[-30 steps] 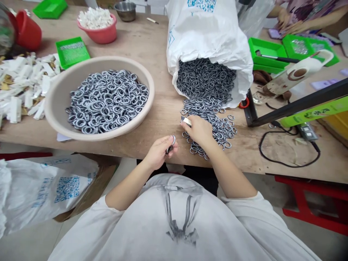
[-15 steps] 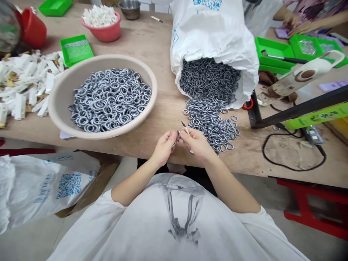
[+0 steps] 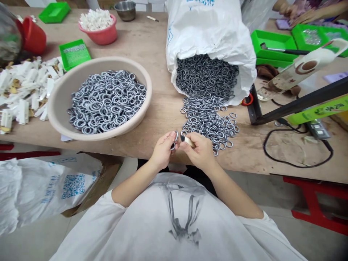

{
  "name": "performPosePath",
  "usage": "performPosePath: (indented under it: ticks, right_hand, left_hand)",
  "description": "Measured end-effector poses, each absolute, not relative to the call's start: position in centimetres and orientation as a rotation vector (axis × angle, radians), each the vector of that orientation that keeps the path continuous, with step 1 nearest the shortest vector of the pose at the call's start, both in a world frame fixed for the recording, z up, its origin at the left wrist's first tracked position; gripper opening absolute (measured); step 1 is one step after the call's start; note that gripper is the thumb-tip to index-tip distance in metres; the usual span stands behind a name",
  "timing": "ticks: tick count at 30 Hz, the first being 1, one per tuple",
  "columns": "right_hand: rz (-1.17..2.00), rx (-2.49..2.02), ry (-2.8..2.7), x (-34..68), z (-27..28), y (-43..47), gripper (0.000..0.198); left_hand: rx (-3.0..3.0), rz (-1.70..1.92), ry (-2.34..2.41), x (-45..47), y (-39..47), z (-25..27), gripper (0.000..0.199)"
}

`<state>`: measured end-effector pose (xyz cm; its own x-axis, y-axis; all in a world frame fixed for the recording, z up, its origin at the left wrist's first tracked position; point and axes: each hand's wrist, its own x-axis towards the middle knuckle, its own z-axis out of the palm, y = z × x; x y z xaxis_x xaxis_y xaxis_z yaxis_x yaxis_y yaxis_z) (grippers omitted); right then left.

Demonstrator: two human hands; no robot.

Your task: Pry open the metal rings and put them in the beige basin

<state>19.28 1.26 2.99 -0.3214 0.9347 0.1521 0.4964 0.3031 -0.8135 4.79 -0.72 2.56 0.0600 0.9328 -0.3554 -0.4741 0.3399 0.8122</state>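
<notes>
My left hand [image 3: 162, 149] is closed on metallic grey rings [image 3: 176, 136] at the table's front edge; one stands up at the fingertips and another shows lower down. Close beside it, my right hand [image 3: 199, 150] grips a short pale-handled brush [image 3: 189, 141], its dark tip pointing at the rings. Whether the tip touches them I cannot tell. Just beyond my right hand lies a heap of loose grey rings [image 3: 206, 117], spilling from the mouth of a white sack [image 3: 209, 32]. To the left, a wide beige basin [image 3: 53, 108] holds many similar rings.
White plastic pieces [image 3: 27, 76] are piled at far left, near a green tray [image 3: 63, 63] and a pink bowl [image 3: 107, 36]. On the right stand a black metal frame [image 3: 299, 103], a power strip [image 3: 318, 129] and its cable. Another person's hands [image 3: 301, 16] work at top right.
The brush in my right hand has turned, with its dark tip now toward my left hand. The rings in my left hand show more plainly. The view has shifted slightly.
</notes>
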Motion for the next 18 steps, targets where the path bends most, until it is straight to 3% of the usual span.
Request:
performPosePath:
  ticks: [18]
  right_hand:
    - [0.780, -1.218, -2.211, 19.6, 5.1, 0.3, 0.056]
  left_hand:
    - [0.647, 1.081, 0.933, 4.2, -1.3, 2.6, 0.054]
